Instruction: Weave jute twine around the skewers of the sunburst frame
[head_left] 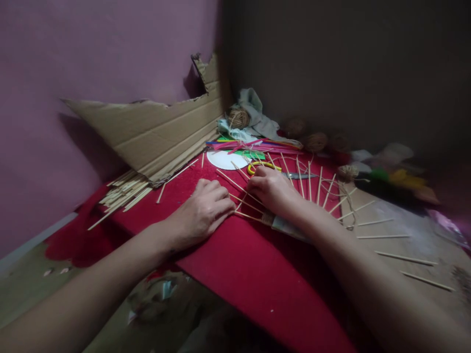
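left hand [204,208] curled knuckles-down on the red felt sheet [257,274], holding nothing visible. right hand [270,189] pressing the fanned bamboo skewers [241,189], grip hidden, can't tell. skewers look light, stiff, snappable; hold near the hub.

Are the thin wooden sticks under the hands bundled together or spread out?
Spread out. The sticks fan out like spokes around the right hand, with gaps between them; the left hand rests on the red cloth beside them.

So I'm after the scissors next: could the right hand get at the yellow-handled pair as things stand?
Probably yes. The scissors lie just beyond the right hand, almost at its fingertips, with only thin sticks fanned nearby and nothing covering them.
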The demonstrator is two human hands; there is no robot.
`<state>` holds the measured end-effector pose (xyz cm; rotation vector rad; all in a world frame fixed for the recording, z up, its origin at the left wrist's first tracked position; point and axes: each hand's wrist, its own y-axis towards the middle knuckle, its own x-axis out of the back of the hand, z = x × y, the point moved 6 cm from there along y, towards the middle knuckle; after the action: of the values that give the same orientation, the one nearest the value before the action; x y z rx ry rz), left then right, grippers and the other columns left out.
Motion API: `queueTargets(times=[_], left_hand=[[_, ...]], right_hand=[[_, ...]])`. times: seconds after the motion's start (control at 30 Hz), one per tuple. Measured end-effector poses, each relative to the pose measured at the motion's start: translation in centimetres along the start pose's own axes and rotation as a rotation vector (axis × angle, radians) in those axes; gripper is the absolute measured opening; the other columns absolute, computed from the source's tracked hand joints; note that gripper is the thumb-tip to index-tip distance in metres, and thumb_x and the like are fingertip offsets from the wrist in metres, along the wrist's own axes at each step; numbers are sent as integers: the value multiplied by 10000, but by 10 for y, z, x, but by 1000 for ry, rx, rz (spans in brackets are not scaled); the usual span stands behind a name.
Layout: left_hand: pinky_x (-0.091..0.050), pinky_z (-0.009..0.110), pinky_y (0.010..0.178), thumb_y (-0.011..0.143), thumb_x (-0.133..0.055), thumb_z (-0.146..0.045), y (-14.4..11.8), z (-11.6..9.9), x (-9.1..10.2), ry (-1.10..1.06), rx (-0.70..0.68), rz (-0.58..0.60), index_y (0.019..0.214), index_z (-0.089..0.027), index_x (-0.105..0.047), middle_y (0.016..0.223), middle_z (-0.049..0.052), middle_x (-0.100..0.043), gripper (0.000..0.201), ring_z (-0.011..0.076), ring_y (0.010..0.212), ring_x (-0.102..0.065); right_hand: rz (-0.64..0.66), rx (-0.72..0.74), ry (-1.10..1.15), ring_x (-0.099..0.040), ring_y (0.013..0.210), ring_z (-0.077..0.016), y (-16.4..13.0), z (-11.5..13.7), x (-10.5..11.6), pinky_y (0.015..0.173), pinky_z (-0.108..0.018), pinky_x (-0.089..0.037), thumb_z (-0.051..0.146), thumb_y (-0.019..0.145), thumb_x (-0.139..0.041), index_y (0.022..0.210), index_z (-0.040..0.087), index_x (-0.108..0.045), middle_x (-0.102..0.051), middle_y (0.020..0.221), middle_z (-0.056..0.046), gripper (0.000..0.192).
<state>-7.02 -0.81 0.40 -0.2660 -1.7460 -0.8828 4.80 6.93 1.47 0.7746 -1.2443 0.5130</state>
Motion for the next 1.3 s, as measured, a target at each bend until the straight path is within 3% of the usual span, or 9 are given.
queueTargets(times=[0.4,0.87,1.3], left_hand=[[-312,350,762,924,-434,-214,0,-2,6,-40,6,-28,909,-162,-622,808,51,-593,196,182,789,-456],[-304,335,725,908,-449,-193,1,-4,3,-35,-35,-13,827,-167,-625,790,51,-574,195,182,771,-438],[-382,401,749,845,-370,-83,-6,-24,0,114,-112,122,900,-118,-617,877,123,-580,255,245,839,-433]], right_hand=[[-13,-2,128,-520,755,-182,0,-9,-5,637,-310,-397,115,798,-551,731,159,-676,-525,831,-78,148],[-14,-20,146,-495,776,-178,0,-10,-5,670,-308,-391,123,793,-555,733,170,-684,-507,835,-64,149],[-32,-5,173,-479,768,-174,-1,-11,-6,664,-308,-377,124,802,-528,720,169,-675,-502,811,-64,175]])
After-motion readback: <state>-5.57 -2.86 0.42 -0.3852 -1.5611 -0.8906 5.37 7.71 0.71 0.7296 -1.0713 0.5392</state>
